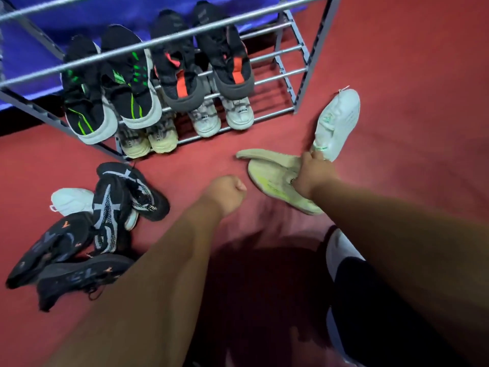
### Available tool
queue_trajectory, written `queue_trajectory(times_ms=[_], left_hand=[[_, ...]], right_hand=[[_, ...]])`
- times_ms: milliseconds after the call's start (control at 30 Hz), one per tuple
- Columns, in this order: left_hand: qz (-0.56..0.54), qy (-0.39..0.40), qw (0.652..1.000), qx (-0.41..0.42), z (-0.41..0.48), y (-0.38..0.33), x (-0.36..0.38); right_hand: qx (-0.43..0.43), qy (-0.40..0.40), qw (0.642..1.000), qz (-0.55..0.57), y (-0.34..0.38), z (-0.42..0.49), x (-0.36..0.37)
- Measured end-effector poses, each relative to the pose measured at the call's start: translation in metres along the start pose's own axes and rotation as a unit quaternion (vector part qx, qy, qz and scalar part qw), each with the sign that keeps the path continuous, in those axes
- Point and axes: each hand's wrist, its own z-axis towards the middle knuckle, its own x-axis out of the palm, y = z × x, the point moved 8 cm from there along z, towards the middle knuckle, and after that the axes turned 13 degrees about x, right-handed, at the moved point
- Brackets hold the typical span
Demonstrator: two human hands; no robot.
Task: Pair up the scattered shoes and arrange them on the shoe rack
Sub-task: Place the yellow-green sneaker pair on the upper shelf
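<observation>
On the red floor (397,62) at the far left lies a loose heap of shoes: two dark shoes with orange marks (50,250) lying low with their long axes running left to right, a pair of black shoes with grey-white stripes (124,200) tipped on their sides on top of them, and a white shoe (71,201) half hidden behind the heap. Above that stands the grey metal shoe rack (288,75), its rails crossing in front of the shoes already on it: a black pair with green accents (111,83) and a black pair with orange-red accents (201,62) on the upper tier, two pale pairs (185,128) on the lowest tier, all with toes pointing out toward the camera. The left hand (225,193) hovers over bare floor, curled into a loose fist and holding nothing. Just to its right, the right hand (312,174) grips two beige shoes with yellow-green soles (275,178) by their heel ends; their toes fan out to the left and lower right, one turned sole up. A white shoe with green trim (336,123) lies on the floor just beyond that hand, its long axis pointing up and right, its heel near the fingers; whether they touch it is unclear.
</observation>
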Motion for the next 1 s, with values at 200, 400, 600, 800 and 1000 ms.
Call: queue_trajectory(times_ms=[200, 400, 600, 800, 1000], left_hand=[[-0.051, -0.003, 0.996, -0.072, 0.019, 0.015, 0.021], [-0.077, 0.031, 0.991, -0.105, 0.024, 0.020, 0.046], [-0.088, 0.073, 0.984, -0.137, 0.021, 0.023, 0.069], [-0.038, 0.011, 0.984, -0.176, 0.012, 0.022, 0.061], [-0.137, -0.040, 0.969, -0.201, 0.003, 0.029, 0.053]], right_hand=[[-0.042, -0.077, 0.989, -0.121, 0.005, 0.028, -0.005], [-0.081, -0.049, 0.993, -0.077, 0.007, 0.040, -0.003], [-0.108, 0.104, 0.988, -0.021, 0.004, 0.038, 0.009], [-0.101, 0.226, 0.969, 0.013, 0.007, 0.016, 0.051], [-0.090, 0.193, 0.976, 0.044, 0.008, 0.015, 0.062]])
